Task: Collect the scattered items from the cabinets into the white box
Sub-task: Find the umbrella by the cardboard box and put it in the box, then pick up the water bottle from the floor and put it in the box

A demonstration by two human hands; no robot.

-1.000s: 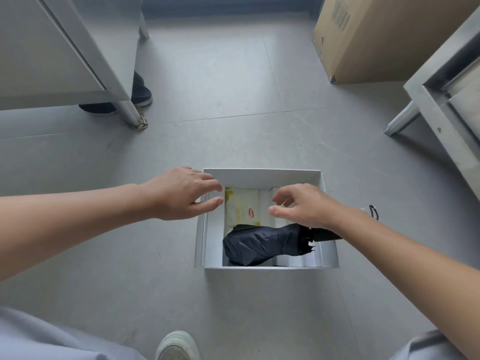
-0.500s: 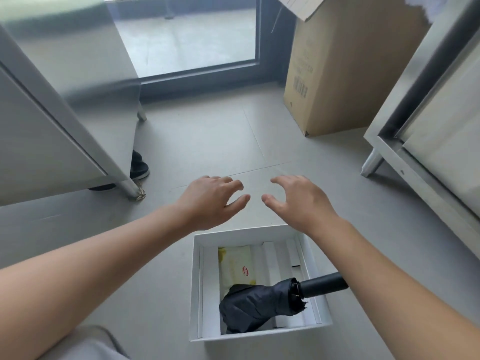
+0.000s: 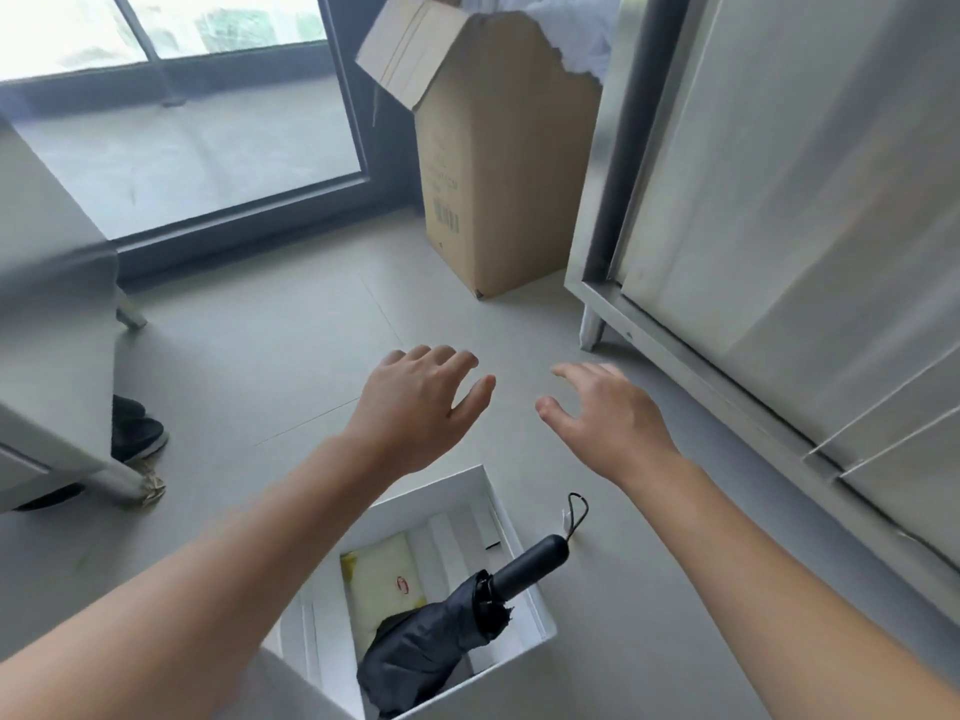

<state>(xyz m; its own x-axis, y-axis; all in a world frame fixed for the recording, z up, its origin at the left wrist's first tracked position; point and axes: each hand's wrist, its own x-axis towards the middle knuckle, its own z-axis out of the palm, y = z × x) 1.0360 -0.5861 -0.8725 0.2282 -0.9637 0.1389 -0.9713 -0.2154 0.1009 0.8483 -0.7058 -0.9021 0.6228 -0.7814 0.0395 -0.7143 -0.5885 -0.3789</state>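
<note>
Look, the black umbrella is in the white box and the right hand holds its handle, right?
Not quite. In the head view the black umbrella is in the white box, but the right hand holds nothing, its fingers spread open, clear of the handle.

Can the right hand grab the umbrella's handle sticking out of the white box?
Probably yes: the right hand is open and empty, and the umbrella handle juts over the white box rim, uncovered.

floor (image 3: 291,366): grey tiles are carrying everything I am seeing below me.
white box (image 3: 431,506): is sitting on the floor, closest to me.
cardboard box (image 3: 498,163): is standing upright farther away, just beside the right cabinet (image 3: 779,226).
left cabinet (image 3: 47,304): is standing on short metal legs, like the right one.
black shoe (image 3: 135,428): is resting beside the left cabinet's leg.
</note>
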